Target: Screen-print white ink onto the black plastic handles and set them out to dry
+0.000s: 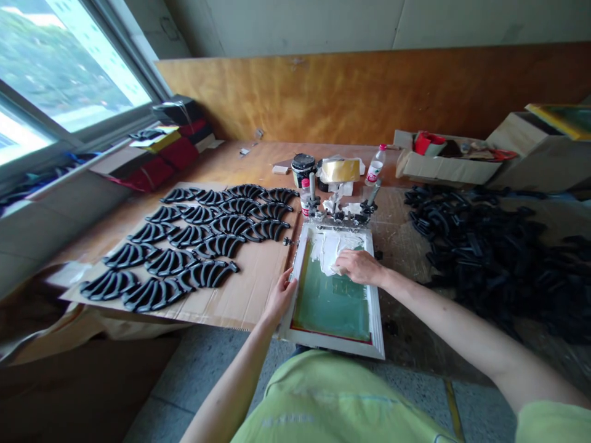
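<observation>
A silk-screen frame (376, 332) with a pale metal border and green mesh lies in front of me, its far end at a metal hinge clamp (341, 218). White ink (323, 246) is smeared thickly over the far part of the mesh. My left hand (281, 295) is at the frame's left side, fingers closed on its edge and partly hidden. Over the white ink, my right hand (355, 266) is closed with the fingers pointing down; whatever it grips is hidden beneath it.
Curved black plastic parts (173, 258) lie in overlapping rows on cardboard (249, 289) to the left. A heap of loose black parts (489, 252) covers the right side. Behind the clamp stand a black tub (303, 169), bottles (375, 166) and a tape roll (340, 170). A cardboard box (447, 167) sits back right.
</observation>
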`<state>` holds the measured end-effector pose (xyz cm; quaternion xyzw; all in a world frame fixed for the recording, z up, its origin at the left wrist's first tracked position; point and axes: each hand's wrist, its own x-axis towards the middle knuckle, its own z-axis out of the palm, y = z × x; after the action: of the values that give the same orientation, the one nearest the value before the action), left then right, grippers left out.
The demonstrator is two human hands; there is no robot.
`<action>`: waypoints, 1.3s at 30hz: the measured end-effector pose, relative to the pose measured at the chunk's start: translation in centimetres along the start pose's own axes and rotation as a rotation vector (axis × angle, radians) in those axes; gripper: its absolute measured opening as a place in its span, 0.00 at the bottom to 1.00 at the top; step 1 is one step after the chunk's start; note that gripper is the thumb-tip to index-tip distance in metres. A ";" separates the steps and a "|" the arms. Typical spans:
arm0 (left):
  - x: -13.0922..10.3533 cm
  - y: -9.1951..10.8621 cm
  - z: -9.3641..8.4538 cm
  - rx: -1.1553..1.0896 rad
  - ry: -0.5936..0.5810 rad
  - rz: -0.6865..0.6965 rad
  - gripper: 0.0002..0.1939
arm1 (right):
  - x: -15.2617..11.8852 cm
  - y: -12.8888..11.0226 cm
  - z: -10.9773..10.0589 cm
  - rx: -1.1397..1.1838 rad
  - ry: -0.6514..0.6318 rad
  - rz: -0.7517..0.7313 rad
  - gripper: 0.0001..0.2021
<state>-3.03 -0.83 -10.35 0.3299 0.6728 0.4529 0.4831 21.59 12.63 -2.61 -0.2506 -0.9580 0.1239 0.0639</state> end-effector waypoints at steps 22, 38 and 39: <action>-1.0 14.1 -1.4 -0.244 -0.101 0.221 0.27 | 1.1 8.6 -5.9 -0.026 0.700 0.695 0.20; -1.7 3.4 5.2 -0.164 -0.226 -0.304 0.29 | -4.3 -4.7 5.5 0.137 0.267 0.175 0.15; -0.8 2.9 4.0 -0.074 -0.177 -0.268 0.28 | -5.8 -3.2 5.3 0.132 0.251 0.219 0.18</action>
<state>0.98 0.73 -7.90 0.2577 0.6485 0.3779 0.6084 24.17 5.96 -7.24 -0.3622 -0.8992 0.1605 0.1856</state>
